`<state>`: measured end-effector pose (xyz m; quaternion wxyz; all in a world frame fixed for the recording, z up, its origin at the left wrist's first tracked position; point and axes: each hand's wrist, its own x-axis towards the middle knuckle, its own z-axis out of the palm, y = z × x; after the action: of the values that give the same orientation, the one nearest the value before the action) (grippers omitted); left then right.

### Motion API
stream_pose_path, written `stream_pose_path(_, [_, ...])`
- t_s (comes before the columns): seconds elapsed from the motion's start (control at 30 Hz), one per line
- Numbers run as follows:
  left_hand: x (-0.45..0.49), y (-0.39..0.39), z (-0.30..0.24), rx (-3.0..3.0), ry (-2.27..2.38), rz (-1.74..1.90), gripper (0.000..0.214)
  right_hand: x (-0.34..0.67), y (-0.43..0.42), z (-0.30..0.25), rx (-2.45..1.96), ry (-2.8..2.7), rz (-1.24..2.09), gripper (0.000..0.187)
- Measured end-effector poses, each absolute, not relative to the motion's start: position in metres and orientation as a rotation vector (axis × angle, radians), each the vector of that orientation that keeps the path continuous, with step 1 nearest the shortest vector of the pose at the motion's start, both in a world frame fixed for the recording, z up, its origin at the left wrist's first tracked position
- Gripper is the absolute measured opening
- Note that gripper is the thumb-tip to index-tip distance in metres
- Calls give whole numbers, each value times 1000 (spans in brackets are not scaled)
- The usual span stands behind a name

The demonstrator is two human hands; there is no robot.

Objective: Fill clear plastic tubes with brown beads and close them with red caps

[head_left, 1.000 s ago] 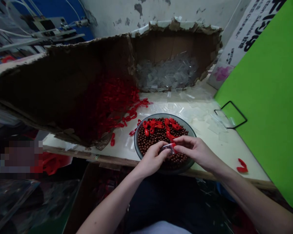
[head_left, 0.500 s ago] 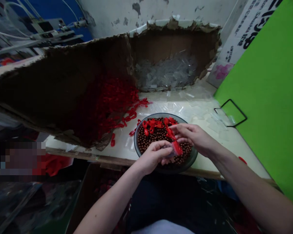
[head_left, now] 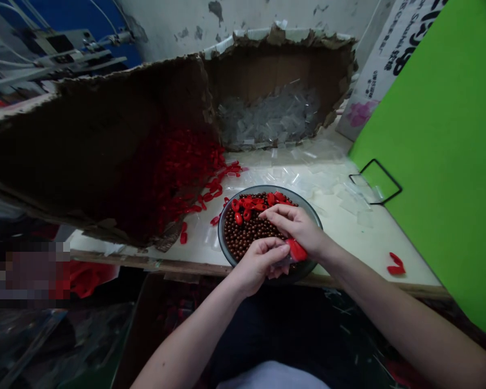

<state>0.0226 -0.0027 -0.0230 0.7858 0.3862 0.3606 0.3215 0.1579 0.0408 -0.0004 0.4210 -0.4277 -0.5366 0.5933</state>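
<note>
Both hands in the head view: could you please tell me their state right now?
Left hand: closed, holding a clear tube with a red cap.
Right hand: partly open above the beads; nothing visibly held.

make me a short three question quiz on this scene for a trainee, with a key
1. Which hand pinches the red-ended clear piece?
2. True or false: from the camera's view, the green panel is to the right of the bowl.
3. What covers most of the bowl's visible inside? a) blue buttons b) brown beads c) white cubes

Key: 1. The left hand. 2. True. 3. b.
</note>
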Motion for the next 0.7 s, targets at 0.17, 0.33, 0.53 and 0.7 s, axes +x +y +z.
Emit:
stream_pose_path(0.17, [27,-17,-17,808,822,754,31,158,35,-2,-1139,-1439,1340,34])
stream_pose_path(0.33, [25,-21,-18,872,847,732,31,155,23,-2,-1178,-1478,1217,40])
stream_pose_path(0.53, [-23,-25,-12,983,862,650,28,167,36,-10,-1163,-1340,1372,51])
stream_pose_path(0.7, [-136,-62,-37,969,1247,550,31,222,72,-21,-1615,-1563,716,35])
